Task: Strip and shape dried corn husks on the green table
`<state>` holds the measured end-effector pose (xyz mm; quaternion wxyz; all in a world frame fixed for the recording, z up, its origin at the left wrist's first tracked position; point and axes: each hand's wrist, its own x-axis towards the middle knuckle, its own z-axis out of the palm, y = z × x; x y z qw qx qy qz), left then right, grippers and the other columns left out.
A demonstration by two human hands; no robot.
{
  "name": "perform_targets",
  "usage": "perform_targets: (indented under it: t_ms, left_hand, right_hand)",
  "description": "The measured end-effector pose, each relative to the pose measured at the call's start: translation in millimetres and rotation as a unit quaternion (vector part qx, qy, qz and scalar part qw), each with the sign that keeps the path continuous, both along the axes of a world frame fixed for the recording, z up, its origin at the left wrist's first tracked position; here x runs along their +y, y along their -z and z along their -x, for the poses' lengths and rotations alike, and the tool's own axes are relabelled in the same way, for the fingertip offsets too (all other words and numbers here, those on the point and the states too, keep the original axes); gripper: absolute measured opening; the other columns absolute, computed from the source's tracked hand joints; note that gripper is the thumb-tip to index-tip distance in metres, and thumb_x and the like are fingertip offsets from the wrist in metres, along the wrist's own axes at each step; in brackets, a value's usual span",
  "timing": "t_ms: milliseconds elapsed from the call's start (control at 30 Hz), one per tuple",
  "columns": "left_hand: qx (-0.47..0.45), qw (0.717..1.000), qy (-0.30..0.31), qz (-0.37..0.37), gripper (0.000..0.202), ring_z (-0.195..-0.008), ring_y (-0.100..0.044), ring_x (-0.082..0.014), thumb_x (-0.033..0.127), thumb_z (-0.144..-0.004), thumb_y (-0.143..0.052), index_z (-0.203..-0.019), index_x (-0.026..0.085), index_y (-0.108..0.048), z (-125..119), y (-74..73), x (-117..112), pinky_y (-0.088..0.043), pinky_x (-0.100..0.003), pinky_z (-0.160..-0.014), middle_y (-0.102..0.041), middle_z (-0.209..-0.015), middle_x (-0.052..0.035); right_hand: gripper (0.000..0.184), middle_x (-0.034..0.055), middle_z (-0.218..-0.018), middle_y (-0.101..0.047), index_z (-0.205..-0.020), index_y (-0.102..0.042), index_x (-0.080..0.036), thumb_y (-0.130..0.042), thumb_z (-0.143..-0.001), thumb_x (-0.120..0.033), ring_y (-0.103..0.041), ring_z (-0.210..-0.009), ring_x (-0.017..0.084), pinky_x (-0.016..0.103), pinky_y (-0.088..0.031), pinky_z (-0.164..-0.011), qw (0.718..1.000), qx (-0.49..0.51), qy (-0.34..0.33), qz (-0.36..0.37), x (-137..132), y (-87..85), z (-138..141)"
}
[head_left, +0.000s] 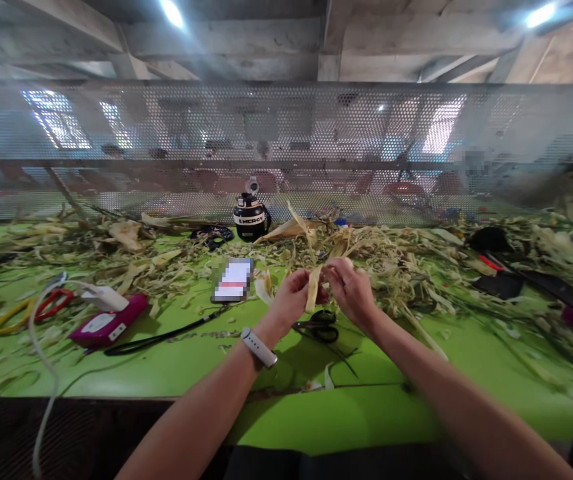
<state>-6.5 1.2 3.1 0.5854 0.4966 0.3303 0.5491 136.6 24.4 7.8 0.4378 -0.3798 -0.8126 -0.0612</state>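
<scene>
Both hands meet over the green table, working on a pale yellow strip of corn husk [313, 288]. My left hand [294, 297] pinches the strip from the left side, with a white band on that wrist. From the right, my right hand [350, 288] has its fingers closed at the upper part of the same husk, close to the left fingertips. The strip hangs down between the hands, and more husk rises above them. Black-handled scissors [322, 327] lie on the table just below the hands.
Loose husk scraps [396, 260] cover much of the green table [166, 373]. A phone [233, 280], a black bottle [251, 220], a purple power strip [111, 321] with a white plug, and red-and-yellow handles [14, 317] lie around. A perforated metal screen [286, 147] stands behind.
</scene>
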Motion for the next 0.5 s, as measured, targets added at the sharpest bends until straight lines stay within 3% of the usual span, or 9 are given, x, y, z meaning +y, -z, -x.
perform_targets:
  t_ms: [133, 300, 400, 500]
  left_hand:
    - [0.081, 0.995, -0.002, -0.051, 0.032, -0.052, -0.056, -0.0104, 0.045, -0.07, -0.064, -0.074, 0.015, -0.054, 0.1, 1.4, 5.0, -0.048, -0.025, -0.057, -0.059, -0.057, 0.0011]
    - [0.206, 0.967, 0.024, -0.147, 0.025, -0.053, -0.052, -0.0101, 0.04, -0.079, -0.053, -0.077, 0.016, -0.053, 7.3, 3.0, 9.5, -0.044, -0.023, -0.058, -0.056, -0.057, 0.0021]
    - [0.259, 0.946, 0.038, -0.189, 0.022, -0.055, -0.048, -0.0095, 0.037, -0.081, -0.05, -0.075, 0.016, -0.053, 12.8, 1.6, 10.6, -0.042, -0.023, -0.06, -0.053, -0.059, 0.0027]
    - [0.282, 0.936, 0.057, -0.201, 0.02, -0.058, -0.046, -0.0094, 0.035, -0.083, -0.048, -0.077, 0.016, -0.053, 16.2, -1.5, 10.5, -0.04, -0.022, -0.061, -0.051, -0.061, 0.0028]
  right_hand:
    - [0.023, -0.0008, -0.058, -0.054, -0.082, -0.058, -0.019, -0.045, -0.085, -0.037, -0.046, -0.052, 0.011, 0.021, -0.033, -0.051, 0.981, 0.135, 0.002, 0.141, 0.7, 1.0, 5.6]
    - [0.026, -0.0068, -0.046, -0.039, -0.07, -0.051, -0.019, -0.051, -0.074, -0.044, -0.03, -0.041, 0.008, 0.021, -0.022, -0.041, 0.924, 0.228, -0.046, 0.305, 13.2, 3.6, 5.2]
    - [0.027, -0.0072, -0.045, -0.036, -0.067, -0.049, -0.019, -0.051, -0.071, -0.046, -0.028, -0.042, 0.008, 0.022, -0.02, -0.042, 0.916, 0.218, -0.053, 0.332, 17.6, 5.1, 3.0]
    - [0.029, -0.0048, -0.05, -0.038, -0.061, -0.048, -0.02, -0.046, -0.074, -0.045, -0.033, -0.048, 0.01, 0.022, -0.025, -0.047, 0.936, 0.187, -0.057, 0.292, 15.9, 4.0, 1.5]
